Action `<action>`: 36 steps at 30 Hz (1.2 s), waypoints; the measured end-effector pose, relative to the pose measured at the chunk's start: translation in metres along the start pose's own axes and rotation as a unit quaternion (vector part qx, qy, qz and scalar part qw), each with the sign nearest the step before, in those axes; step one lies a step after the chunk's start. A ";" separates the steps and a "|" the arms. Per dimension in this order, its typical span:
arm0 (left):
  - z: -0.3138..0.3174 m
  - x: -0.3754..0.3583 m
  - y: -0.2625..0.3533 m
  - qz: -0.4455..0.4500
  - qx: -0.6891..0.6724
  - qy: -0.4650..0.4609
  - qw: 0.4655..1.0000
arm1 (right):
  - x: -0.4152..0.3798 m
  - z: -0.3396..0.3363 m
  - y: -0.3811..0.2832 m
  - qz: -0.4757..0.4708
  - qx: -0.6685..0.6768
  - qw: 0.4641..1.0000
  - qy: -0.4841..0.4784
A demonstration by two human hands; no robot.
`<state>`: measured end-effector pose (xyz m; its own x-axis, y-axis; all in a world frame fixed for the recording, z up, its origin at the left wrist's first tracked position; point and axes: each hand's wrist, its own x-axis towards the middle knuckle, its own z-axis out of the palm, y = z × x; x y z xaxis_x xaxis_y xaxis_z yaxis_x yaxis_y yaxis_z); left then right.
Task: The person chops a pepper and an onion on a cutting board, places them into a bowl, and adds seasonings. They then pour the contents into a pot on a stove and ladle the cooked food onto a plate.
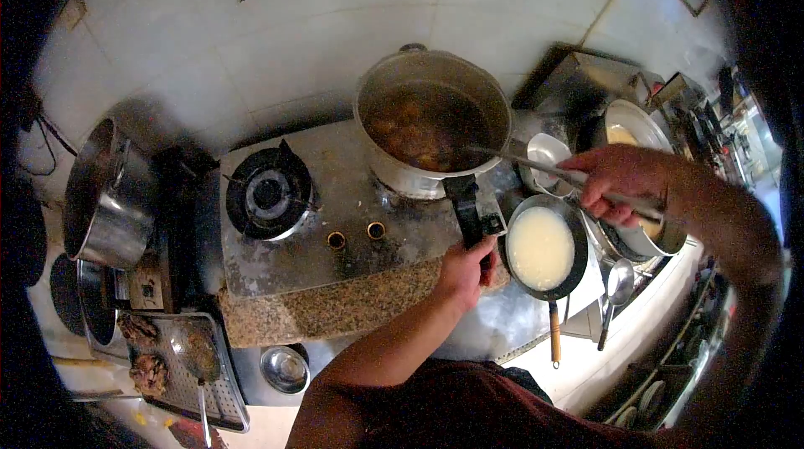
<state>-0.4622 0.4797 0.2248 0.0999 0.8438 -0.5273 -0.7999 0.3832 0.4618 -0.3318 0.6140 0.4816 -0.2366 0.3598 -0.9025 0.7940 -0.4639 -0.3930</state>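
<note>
A large metal pot [394,85] of dark brown stew stands on the right burner of a steel gas stove [352,206]. My left hand [463,269] grips the pot's black handle [466,206] at its near end. My right hand [618,181] holds a long metal utensil [528,162] whose far end dips into the stew. Just under that hand sits a small dark pan [543,246] filled with a pale creamy liquid, its wooden handle pointing toward me.
The left burner [268,192] is bare. Steel pots [105,198] stand at the far left, and a mesh tray [180,365] with cooked meat pieces lies below them. A small steel bowl [285,368], a ladle [618,281], a white bowl [548,152] and more cookware crowd the right.
</note>
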 end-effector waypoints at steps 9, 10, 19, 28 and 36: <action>-0.001 0.003 -0.001 -0.023 0.002 -0.013 1.000 | -0.023 0.026 0.065 -0.173 -0.041 0.978 0.111; -0.002 0.004 -0.002 -0.025 -0.008 -0.013 1.000 | -0.025 0.031 0.065 -0.172 -0.057 0.973 0.141; -0.042 -0.030 -0.025 -0.046 0.028 -0.007 0.999 | -0.017 0.032 0.093 -0.201 -0.103 0.954 0.197; -0.135 -0.117 -0.040 -0.034 0.159 0.082 0.983 | -0.027 0.040 0.113 -0.229 -0.066 0.951 0.196; -0.210 -0.150 -0.059 -0.053 0.189 0.159 0.968 | -0.037 0.039 0.124 -0.277 0.106 0.950 0.093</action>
<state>-0.5542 0.2517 0.1263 -0.0657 0.6563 -0.7516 -0.5163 0.6222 0.5885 -0.2466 0.5115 0.4595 -0.4671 0.7241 -0.5075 0.4407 -0.3069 -0.8435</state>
